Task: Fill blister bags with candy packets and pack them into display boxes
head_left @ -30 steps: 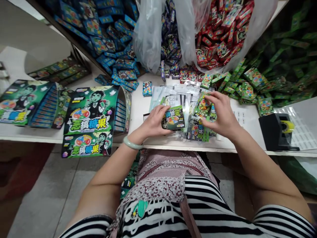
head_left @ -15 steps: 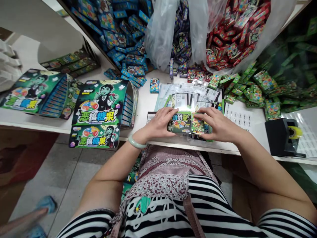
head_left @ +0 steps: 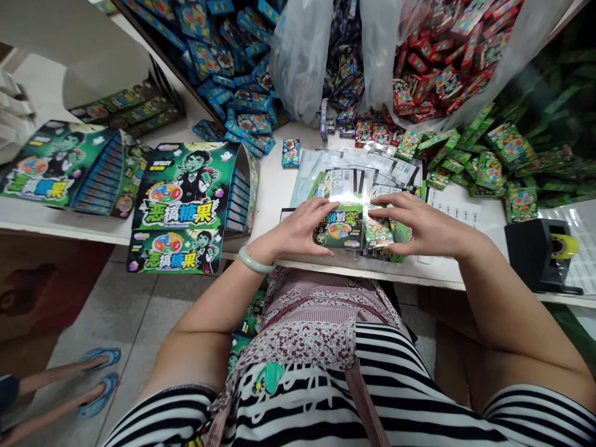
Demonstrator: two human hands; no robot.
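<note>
In the head view, my left hand (head_left: 298, 230) is closed around the left end of a dark green printed card (head_left: 343, 230), thumb at its near edge and fingers at its far edge. My right hand (head_left: 421, 225) curves over a small green box (head_left: 378, 231) at the card's right end, fingertips on its far side and thumb near its close edge. Both lie over clear plastic sleeves and printed sheets (head_left: 354, 180), which spread out just beyond my hands. A small blue box (head_left: 291, 153) stands apart beyond my left hand.
Green display boxes (head_left: 179, 192) filled with blue boxes stand at left. Heaps of blue (head_left: 251, 112), purple (head_left: 347, 68), red (head_left: 437, 87) and green boxes (head_left: 488, 161) fill the back. A black tape dispenser (head_left: 535, 254) is at right; another person's legs (head_left: 60, 385) show lower left.
My right hand has shifted slightly to the right, its thumb further from the small green box's near corner. The view has moved a little. The other person's feet have come further into view.
</note>
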